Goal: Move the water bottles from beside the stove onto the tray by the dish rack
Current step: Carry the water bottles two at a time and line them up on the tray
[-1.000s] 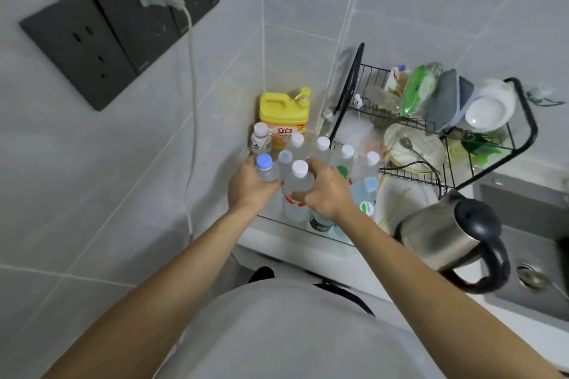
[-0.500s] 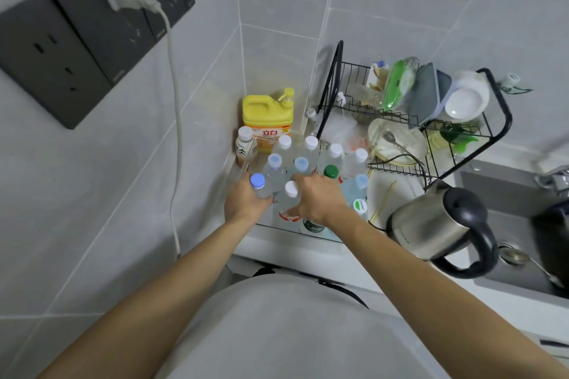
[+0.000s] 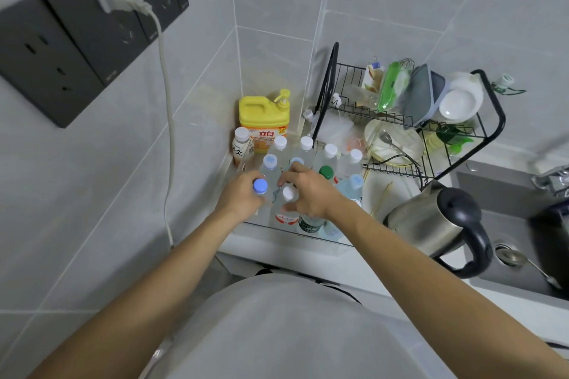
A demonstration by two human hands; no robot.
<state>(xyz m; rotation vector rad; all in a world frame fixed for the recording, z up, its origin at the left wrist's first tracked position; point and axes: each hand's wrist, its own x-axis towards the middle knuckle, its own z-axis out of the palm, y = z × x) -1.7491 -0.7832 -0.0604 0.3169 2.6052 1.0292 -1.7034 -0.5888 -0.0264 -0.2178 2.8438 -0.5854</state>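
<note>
Both hands are setting bottles into the cluster of water bottles [image 3: 308,169] on the clear tray [image 3: 295,232], at nine o'clock of the dish rack [image 3: 406,120]. The left hand [image 3: 243,198] curls its fingers round a blue-capped bottle [image 3: 260,186]. The right hand [image 3: 308,191] hovers over a white-capped bottle [image 3: 288,193], fingers loosely bent; whether they pinch it I cannot tell. Next, judging by this, both should let go and withdraw toward six o'clock without toppling neighbours.

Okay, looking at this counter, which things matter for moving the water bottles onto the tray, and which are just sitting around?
Part of the job:
left hand gripping the blue-capped bottle
right hand over the white-capped bottle
other water bottles
tray

Just lying about:
yellow detergent jug
dish rack
electric kettle
wall sockets
</note>
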